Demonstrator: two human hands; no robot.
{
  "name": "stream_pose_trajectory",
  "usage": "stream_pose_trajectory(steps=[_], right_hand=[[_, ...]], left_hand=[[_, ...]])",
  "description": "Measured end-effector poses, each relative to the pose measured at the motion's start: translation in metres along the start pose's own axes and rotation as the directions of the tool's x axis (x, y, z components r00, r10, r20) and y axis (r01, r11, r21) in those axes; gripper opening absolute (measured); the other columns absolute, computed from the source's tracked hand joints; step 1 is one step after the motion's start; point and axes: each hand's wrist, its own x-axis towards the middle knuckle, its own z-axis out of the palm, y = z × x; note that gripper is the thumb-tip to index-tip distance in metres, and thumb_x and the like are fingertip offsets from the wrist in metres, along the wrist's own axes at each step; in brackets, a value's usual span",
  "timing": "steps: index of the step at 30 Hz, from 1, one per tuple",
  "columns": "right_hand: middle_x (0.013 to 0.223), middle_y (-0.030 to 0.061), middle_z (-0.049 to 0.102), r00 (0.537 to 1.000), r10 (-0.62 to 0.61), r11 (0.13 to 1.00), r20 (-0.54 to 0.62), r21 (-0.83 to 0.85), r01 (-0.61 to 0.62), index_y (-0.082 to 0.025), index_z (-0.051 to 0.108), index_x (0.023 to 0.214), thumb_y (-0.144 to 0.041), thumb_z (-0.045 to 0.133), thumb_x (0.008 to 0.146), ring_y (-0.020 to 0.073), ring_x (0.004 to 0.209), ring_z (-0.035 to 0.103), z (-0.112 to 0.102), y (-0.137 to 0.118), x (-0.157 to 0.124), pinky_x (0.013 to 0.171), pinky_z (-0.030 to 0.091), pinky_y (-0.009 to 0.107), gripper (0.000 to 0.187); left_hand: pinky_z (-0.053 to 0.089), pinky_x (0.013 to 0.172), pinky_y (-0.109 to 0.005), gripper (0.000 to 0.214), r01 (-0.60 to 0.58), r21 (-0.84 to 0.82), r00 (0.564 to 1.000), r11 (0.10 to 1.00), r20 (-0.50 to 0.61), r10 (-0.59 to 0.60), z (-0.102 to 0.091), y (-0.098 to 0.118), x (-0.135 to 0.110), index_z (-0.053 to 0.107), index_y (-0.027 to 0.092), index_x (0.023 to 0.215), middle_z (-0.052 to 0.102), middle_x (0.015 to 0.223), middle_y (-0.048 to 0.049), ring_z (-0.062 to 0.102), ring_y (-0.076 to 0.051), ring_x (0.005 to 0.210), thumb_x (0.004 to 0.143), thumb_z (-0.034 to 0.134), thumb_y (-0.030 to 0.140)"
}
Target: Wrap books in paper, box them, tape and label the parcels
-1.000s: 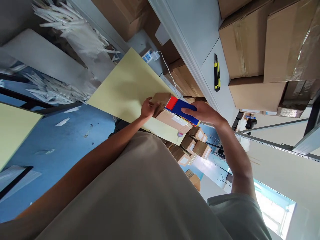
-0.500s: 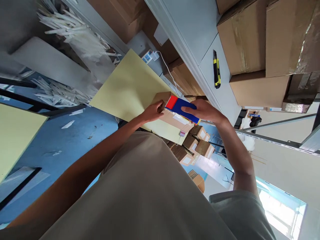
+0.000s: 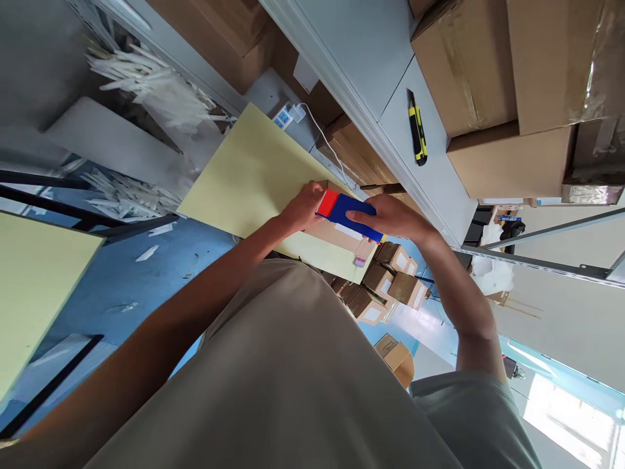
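Note:
My right hand (image 3: 390, 217) is wrapped round a tape dispenser (image 3: 354, 215), blue with a red end and a toothed edge, its thumb lying across the blue side. Close against the red end is my left hand (image 3: 303, 207), fingers curled together. What those fingers pinch, if anything, is hidden. Beneath the dispenser a cardboard box (image 3: 332, 236) with a white label lies on the pale yellow board (image 3: 244, 166). The dispenser covers much of the box.
A yellow and black utility knife (image 3: 417, 128) lies on the grey shelf (image 3: 351, 49) beside large cartons (image 3: 463, 71). A power strip (image 3: 283, 117) with a white cable is behind the board. Several stacked boxes (image 3: 407, 288) stand beyond it, and white strips (image 3: 146, 75) are heaped at left.
My left hand has moved up from the box's near edge to the dispenser's red end. The dispenser has shifted slightly left with my right hand. The view has turned a little.

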Motion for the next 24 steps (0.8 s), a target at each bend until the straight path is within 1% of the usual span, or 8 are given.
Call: stream_pose_trajectory(steps=[2,5,8,11,15,20,22,24], right_hand=[[0.069,0.0037,0.070,1.000,0.015,1.000,-0.001,-0.025,-0.015,-0.019,0.072,0.081,-0.081,0.067,0.106,0.0179,0.067,0.065,0.001,0.007,-0.001,0.067,0.038,0.033,0.066],[0.068,0.0028,0.067,0.999,0.040,0.998,0.001,-0.052,-0.040,-0.020,0.070,0.078,-0.081,0.068,0.104,0.0172,0.067,0.062,0.004,0.029,-0.002,0.067,0.037,0.034,0.066],[0.068,0.0023,0.064,0.998,0.067,0.996,0.008,-0.063,-0.066,-0.021,0.065,0.075,-0.083,0.066,0.105,0.0161,0.066,0.057,0.007,0.060,0.000,0.066,0.034,0.034,0.068],[0.068,0.0022,0.063,0.993,0.101,0.994,0.069,-0.056,-0.097,-0.022,0.064,0.074,-0.084,0.065,0.104,0.0161,0.066,0.056,0.012,0.094,0.008,0.065,0.034,0.035,0.069],[0.073,0.0041,0.068,0.980,0.140,0.990,0.140,-0.043,-0.135,-0.021,0.064,0.073,-0.087,0.071,0.099,0.0177,0.069,0.060,0.028,0.129,0.032,0.066,0.038,0.034,0.071],[0.094,0.0112,0.083,0.979,0.143,0.985,0.146,-0.123,-0.125,-0.019,0.077,0.088,-0.080,0.070,0.105,0.0222,0.080,0.072,0.052,0.148,0.062,0.072,0.046,0.033,0.063],[0.100,0.0137,0.086,0.985,0.120,0.978,0.122,-0.187,-0.095,-0.017,0.081,0.096,-0.075,0.069,0.109,0.0240,0.086,0.076,0.059,0.153,0.069,0.074,0.046,0.032,0.060],[0.105,0.0160,0.087,0.990,0.082,0.975,0.119,-0.216,-0.055,-0.015,0.083,0.105,-0.071,0.067,0.111,0.0255,0.091,0.078,0.065,0.158,0.072,0.073,0.046,0.032,0.058]], left_hand=[[0.055,0.127,-0.055,0.051,0.028,0.039,0.999,0.999,0.019,-0.029,0.001,-0.004,0.001,0.075,0.014,0.141,0.065,0.145,-0.0220,0.064,-0.042,0.142,0.092,0.088,0.021],[0.057,0.125,-0.056,0.050,0.073,0.073,0.997,0.995,0.019,-0.074,0.002,-0.008,0.001,0.077,0.018,0.139,0.063,0.148,-0.0203,0.065,-0.040,0.139,0.090,0.088,0.017],[0.057,0.127,-0.056,0.053,0.105,0.074,0.994,0.992,-0.001,-0.105,0.004,-0.009,-0.002,0.079,0.022,0.141,0.063,0.149,-0.0175,0.066,-0.038,0.138,0.089,0.092,0.018],[0.056,0.130,-0.055,0.058,0.123,0.063,0.992,0.990,-0.006,-0.123,0.007,-0.008,-0.005,0.082,0.022,0.141,0.065,0.148,-0.0167,0.068,-0.037,0.140,0.086,0.099,0.021],[0.057,0.130,-0.055,0.064,0.133,0.059,0.991,0.989,0.017,-0.134,0.006,-0.008,-0.009,0.083,0.026,0.143,0.068,0.151,-0.0155,0.070,-0.037,0.140,0.082,0.103,0.025],[0.058,0.129,-0.053,0.069,0.175,0.067,0.984,0.982,0.015,-0.176,0.006,0.000,-0.022,0.081,0.031,0.150,0.071,0.155,-0.0115,0.070,-0.035,0.144,0.085,0.102,0.034],[0.059,0.127,-0.049,0.078,0.237,0.055,0.971,0.970,-0.029,-0.236,0.012,0.010,-0.029,0.075,0.030,0.159,0.073,0.155,-0.0115,0.072,-0.033,0.142,0.085,0.101,0.035],[0.062,0.119,-0.043,0.082,0.350,-0.001,0.927,0.937,-0.142,-0.346,0.023,0.023,-0.033,0.070,0.029,0.164,0.077,0.152,-0.0118,0.078,-0.030,0.131,0.089,0.099,0.038]])
